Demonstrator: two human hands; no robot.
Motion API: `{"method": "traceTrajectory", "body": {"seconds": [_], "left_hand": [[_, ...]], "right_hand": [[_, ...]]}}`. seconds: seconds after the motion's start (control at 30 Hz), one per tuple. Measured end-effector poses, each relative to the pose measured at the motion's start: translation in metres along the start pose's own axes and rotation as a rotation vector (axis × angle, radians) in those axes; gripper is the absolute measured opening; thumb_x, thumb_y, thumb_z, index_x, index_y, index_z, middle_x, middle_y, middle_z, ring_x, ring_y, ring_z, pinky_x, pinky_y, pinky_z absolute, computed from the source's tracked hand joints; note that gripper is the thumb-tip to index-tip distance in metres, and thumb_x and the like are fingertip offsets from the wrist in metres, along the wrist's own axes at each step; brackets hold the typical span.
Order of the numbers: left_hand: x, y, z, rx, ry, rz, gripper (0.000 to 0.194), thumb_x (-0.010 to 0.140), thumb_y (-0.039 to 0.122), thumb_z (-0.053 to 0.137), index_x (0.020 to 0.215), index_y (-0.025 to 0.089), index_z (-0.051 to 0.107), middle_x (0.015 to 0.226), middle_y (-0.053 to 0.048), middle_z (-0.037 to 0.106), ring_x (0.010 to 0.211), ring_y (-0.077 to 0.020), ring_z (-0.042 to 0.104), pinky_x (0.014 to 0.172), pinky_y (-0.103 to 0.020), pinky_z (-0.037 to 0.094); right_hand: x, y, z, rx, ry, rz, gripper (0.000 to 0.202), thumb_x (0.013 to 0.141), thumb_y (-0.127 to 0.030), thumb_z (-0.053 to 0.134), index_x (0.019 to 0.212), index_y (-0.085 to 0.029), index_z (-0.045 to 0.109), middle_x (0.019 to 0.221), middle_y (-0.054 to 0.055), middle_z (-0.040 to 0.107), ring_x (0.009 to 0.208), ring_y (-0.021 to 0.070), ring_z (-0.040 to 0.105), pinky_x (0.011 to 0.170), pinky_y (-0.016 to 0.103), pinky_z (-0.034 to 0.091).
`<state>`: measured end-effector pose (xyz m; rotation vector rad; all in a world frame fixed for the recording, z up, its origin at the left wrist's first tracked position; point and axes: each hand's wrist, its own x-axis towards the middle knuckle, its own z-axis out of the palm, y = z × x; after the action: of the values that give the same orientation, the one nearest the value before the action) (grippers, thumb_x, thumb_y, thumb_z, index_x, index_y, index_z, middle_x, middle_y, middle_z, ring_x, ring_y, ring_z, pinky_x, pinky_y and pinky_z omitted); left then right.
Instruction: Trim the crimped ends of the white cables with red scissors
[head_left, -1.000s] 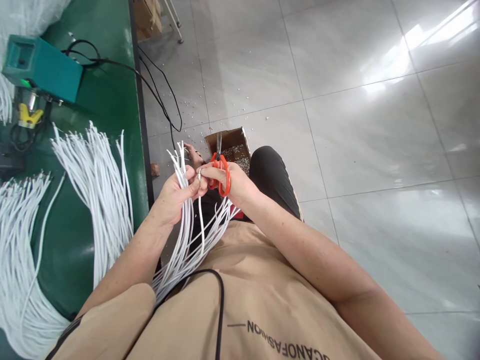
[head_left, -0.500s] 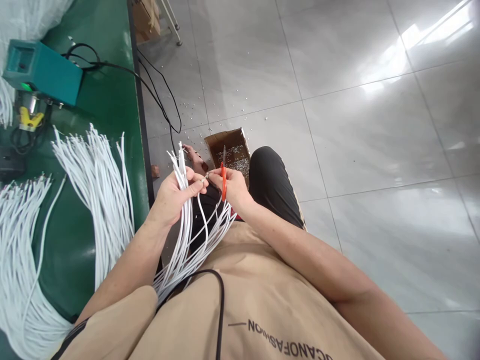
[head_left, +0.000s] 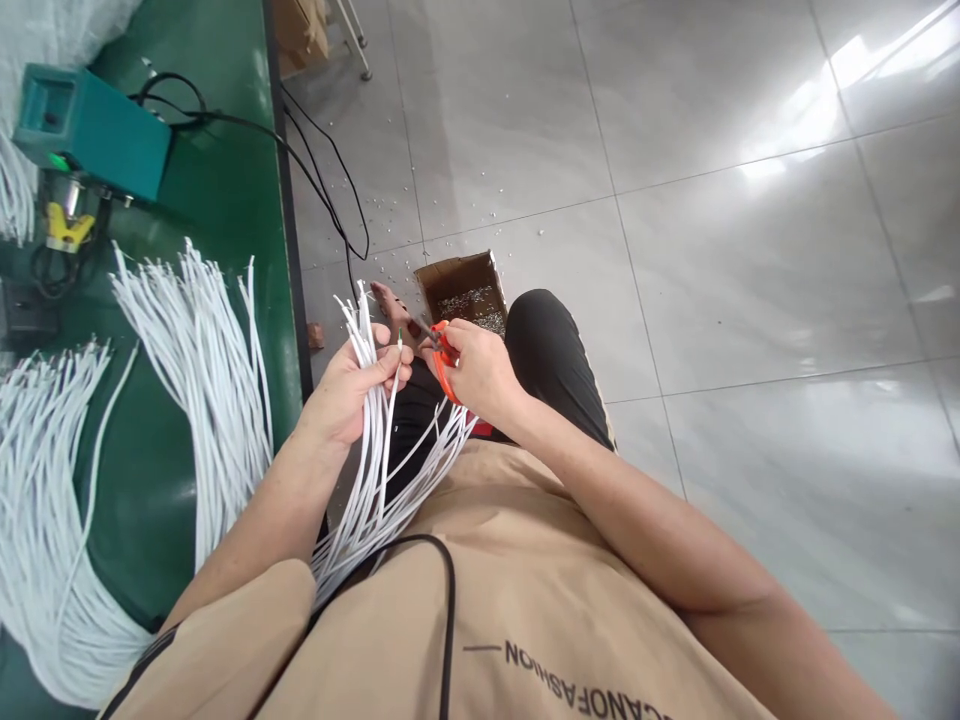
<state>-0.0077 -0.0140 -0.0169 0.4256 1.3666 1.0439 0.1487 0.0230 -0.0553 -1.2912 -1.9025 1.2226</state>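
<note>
My left hand [head_left: 352,385] is closed around a bundle of white cables [head_left: 366,440] whose cut ends stick up above the fingers. Between its thumb and forefinger one single cable [head_left: 392,410] is pinched, with a dark green wire tip [head_left: 400,335] showing at its end. In my right hand [head_left: 480,370] are orange-handled scissors [head_left: 442,365], their blades pointing up and left, close to that tip. More of the white cables hang down over my lap below the right hand.
On the green table [head_left: 232,150] lie a fanned cable bundle [head_left: 217,400], another bundle [head_left: 45,500] and a teal device [head_left: 105,130] with a black cord. An open cardboard box [head_left: 469,280] holding small clippings stands on the floor, with bits scattered around it.
My right hand has come away from the left fingertips, and the scissors have swung from upright to pointing up-left. The pinched cable now stands straighter, its green tip exposed.
</note>
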Motion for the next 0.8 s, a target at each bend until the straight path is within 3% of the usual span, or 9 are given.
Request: {"method": "traceTrajectory", "body": {"seconds": [0.13, 0.27, 0.8], "left_hand": [[0.002, -0.002, -0.002, 0.015, -0.009, -0.004, 0.038, 0.064, 0.015, 0.078, 0.098, 0.019, 0.061, 0.068, 0.000, 0.065, 0.054, -0.0075, 0.059, 0.049, -0.016, 0.042], [0.002, -0.004, -0.003, 0.035, 0.035, -0.022, 0.028, 0.064, 0.017, 0.079, 0.087, 0.013, 0.064, 0.070, -0.002, 0.067, 0.056, -0.0073, 0.060, 0.049, -0.015, 0.043], [0.002, -0.005, -0.002, 0.019, -0.037, -0.069, 0.021, 0.065, 0.015, 0.078, 0.079, 0.010, 0.065, 0.067, -0.002, 0.064, 0.050, -0.0046, 0.054, 0.048, -0.015, 0.043]], "right_hand": [[0.000, 0.010, -0.006, -0.435, -0.013, -0.191, 0.017, 0.086, -0.020, 0.049, 0.078, -0.015, 0.064, 0.084, 0.006, 0.063, 0.081, 0.0177, 0.053, 0.072, 0.032, 0.030], [0.002, 0.014, -0.011, -0.614, -0.026, -0.237, 0.022, 0.091, -0.019, 0.044, 0.086, -0.015, 0.065, 0.087, 0.008, 0.063, 0.085, 0.0209, 0.052, 0.074, 0.035, 0.028], [-0.005, 0.013, -0.008, -0.726, -0.086, -0.240, 0.032, 0.094, -0.018, 0.039, 0.077, -0.014, 0.066, 0.078, 0.009, 0.064, 0.078, 0.0211, 0.055, 0.073, 0.035, 0.028]]}}
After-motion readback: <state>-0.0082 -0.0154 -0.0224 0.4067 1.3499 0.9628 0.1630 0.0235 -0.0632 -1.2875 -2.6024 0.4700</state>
